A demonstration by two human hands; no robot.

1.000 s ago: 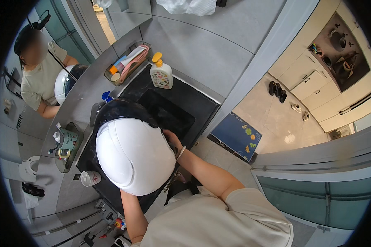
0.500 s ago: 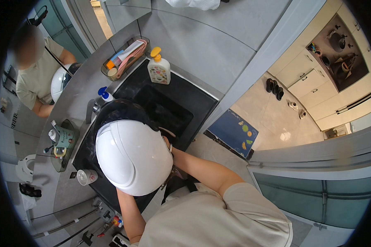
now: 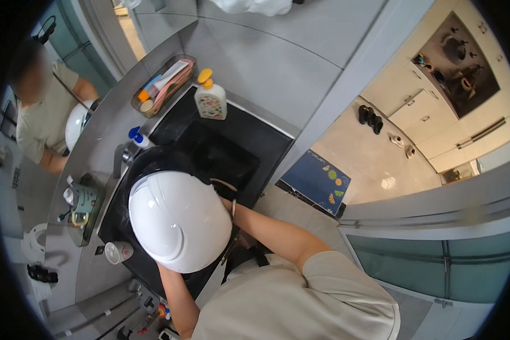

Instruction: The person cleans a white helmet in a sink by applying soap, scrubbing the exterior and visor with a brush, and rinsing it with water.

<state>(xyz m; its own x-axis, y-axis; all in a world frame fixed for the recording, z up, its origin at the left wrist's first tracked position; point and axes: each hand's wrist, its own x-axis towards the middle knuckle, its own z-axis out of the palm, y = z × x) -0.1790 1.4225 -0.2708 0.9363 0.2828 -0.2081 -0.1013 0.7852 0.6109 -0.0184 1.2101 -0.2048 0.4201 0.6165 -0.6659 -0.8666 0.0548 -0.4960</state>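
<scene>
A white helmet (image 3: 178,224) with a dark visor (image 3: 158,158) is held up over the black sink counter (image 3: 164,122), its crown toward me. From its right side my right hand (image 3: 226,205) grips it, a bracelet at the wrist and the fingers hidden behind the shell. My left forearm (image 3: 177,294) reaches up beneath the helmet's lower edge; the left hand itself is covered by the shell. The strap (image 3: 229,249) hangs near the helmet's right lower edge. In the mirror at left, the helmet's reflection (image 3: 78,124) shows it raised in front of my body.
Around the basin stand a white pump bottle with yellow top (image 3: 211,99), a blue-topped pump bottle (image 3: 140,137), a faucet (image 3: 122,158), a tray of tubes (image 3: 164,85), a tray with a green cup (image 3: 85,201) and a white cup (image 3: 119,252). A blue mat (image 3: 317,181) lies by the doorway.
The view has shifted slightly, so the surroundings sit a little differently. The helmet has shifted slightly down and left in view; both arms keep their hold.
</scene>
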